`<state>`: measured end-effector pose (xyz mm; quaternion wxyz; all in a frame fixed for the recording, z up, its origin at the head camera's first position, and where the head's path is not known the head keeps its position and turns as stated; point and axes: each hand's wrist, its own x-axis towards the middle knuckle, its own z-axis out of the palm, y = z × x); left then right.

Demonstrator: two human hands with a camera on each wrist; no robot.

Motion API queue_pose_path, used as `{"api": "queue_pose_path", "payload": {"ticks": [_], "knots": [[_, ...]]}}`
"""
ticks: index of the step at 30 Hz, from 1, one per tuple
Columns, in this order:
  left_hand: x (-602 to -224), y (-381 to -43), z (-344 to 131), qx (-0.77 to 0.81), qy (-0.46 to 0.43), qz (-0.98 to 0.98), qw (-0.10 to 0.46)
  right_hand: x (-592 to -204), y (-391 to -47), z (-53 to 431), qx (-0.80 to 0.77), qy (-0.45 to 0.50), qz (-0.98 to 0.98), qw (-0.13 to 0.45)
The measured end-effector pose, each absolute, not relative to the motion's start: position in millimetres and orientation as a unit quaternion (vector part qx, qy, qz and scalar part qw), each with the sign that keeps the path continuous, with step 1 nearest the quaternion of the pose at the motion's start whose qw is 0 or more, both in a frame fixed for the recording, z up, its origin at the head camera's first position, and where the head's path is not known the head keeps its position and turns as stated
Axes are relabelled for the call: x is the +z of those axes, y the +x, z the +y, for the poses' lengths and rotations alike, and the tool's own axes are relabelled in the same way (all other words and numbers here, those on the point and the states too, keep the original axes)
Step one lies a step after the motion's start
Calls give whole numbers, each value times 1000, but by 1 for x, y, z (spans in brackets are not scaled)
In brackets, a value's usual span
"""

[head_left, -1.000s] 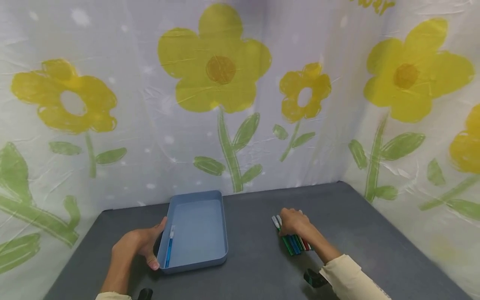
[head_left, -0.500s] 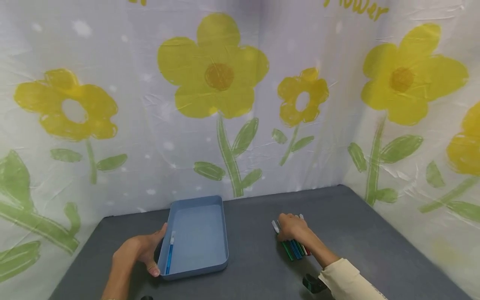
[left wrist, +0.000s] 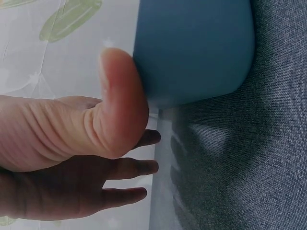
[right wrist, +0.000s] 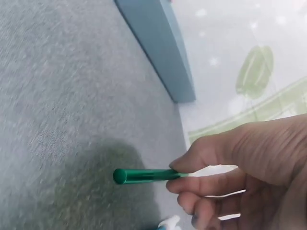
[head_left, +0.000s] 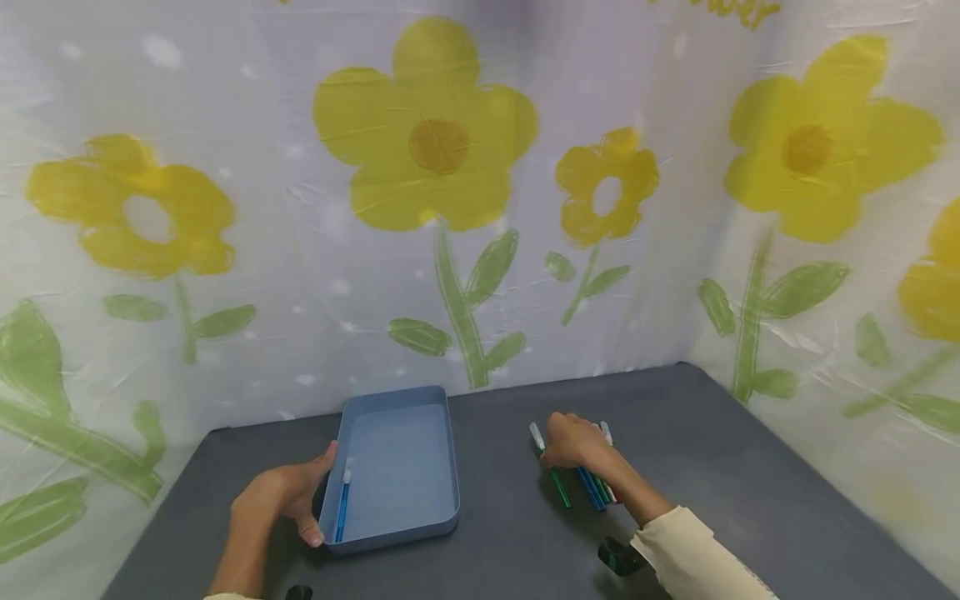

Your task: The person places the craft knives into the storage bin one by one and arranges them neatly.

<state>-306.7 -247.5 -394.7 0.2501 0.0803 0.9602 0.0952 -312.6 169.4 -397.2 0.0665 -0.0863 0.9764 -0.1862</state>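
Note:
My right hand [head_left: 573, 442] pinches a green marker [right wrist: 144, 176] between thumb and index finger, its blunt end pointing away from the palm. Under and beside that hand lie several more markers [head_left: 591, 492], blue, green and red, with whitish caps, partly hidden by the hand. At the left, a shallow blue tray [head_left: 405, 462] stands on the table; one blue marker [head_left: 343, 504] leans along its inner left wall. My left hand [head_left: 281, 496] rests at the tray's left side, thumb [left wrist: 122, 103] at the near corner and the other fingers stretched out.
The dark grey table [head_left: 495, 525] runs back to a white curtain [head_left: 337, 275] printed with yellow flowers, which also hangs along the sides. A black wrist device [head_left: 618, 556] sits below the right wrist.
My right hand has shifted slightly left, carrying the green marker away from the other markers. My left hand and the tray hold their places.

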Motion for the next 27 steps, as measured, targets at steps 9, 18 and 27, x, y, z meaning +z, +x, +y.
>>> {"api": "queue_pose_path", "payload": {"ticks": [9, 18, 27], "knots": [[-394, -304, -251, 110, 73, 958, 256, -388, -316, 143, -246, -120, 961, 48], [-402, -304, -253, 111, 73, 958, 256, -379, -318, 93, -324, -212, 922, 33], [-390, -300, -247, 96, 69, 962, 246, -373, -320, 19, -360, -241, 898, 77]]}}
